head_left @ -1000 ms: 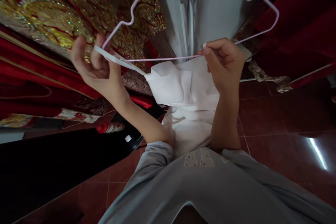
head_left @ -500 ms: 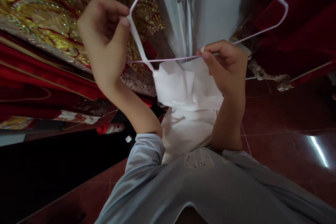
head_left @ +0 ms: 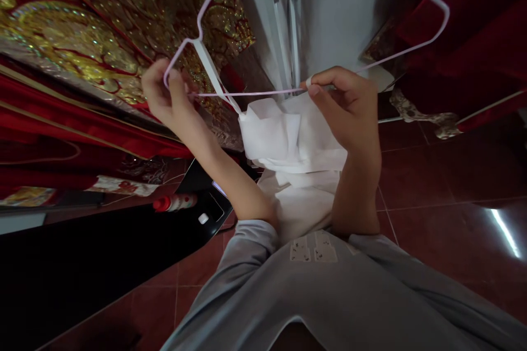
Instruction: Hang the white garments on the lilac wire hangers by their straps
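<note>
A pale pink clothes hanger [head_left: 251, 92] spans the upper middle, its top cut off by the frame. My left hand [head_left: 175, 93] is closed around its left end. A thin white strap [head_left: 209, 68] hangs from the notch on that side and runs down to a white garment [head_left: 272, 134], whose folds drop below the hanger. My right hand [head_left: 348, 107] pinches the lower bar near its middle. A small white bit shows at those fingertips; whether it is a second strap I cannot tell. The hanger's right notch has nothing on it.
Gold-sequined red garments [head_left: 78, 27] hang at the left, dark red cloth [head_left: 473, 27] at the right. Grey panels [head_left: 337, 11] stand ahead. On a black table [head_left: 102, 247] are a red-capped bottle [head_left: 175, 202] and a small white case [head_left: 203, 219]. Red tiles [head_left: 432, 236] cover the floor.
My left hand has moved down and left from the strap at the notch to the hanger's left end. The strap now hangs from the notch by itself. My right hand has shifted slightly left.
</note>
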### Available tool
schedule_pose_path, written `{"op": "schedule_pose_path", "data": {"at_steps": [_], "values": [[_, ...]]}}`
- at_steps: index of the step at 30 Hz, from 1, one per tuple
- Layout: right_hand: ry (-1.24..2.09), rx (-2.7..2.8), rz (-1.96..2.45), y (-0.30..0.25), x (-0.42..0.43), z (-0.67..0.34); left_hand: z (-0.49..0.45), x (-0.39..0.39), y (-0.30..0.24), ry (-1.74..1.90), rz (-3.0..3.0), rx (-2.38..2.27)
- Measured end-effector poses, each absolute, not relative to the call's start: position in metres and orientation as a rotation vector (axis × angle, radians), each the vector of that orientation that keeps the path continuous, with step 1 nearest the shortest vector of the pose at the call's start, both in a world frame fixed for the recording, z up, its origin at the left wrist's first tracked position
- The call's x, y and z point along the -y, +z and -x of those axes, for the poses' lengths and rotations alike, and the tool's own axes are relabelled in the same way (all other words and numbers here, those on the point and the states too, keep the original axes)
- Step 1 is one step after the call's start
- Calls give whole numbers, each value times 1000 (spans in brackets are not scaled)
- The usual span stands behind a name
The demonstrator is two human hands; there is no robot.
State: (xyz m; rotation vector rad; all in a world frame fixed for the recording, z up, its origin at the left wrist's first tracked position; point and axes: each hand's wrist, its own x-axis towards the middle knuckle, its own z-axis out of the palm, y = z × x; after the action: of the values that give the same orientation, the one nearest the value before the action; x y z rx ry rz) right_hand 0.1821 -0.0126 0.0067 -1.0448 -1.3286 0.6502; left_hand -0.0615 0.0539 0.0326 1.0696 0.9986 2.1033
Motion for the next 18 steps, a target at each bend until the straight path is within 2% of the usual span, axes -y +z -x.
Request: {"op": "schedule_pose_path", "data": {"at_steps": [6,12,18], "values": [[639,1302,1072,10,15,-179,22,-29,-3,1971,-862,-830],[590,1206,1004,3,15,-173,3,-24,5,2108,-880,-714],[373,945,1019,6,11,-175,5,-20,7,2041,-905,-742]]}}
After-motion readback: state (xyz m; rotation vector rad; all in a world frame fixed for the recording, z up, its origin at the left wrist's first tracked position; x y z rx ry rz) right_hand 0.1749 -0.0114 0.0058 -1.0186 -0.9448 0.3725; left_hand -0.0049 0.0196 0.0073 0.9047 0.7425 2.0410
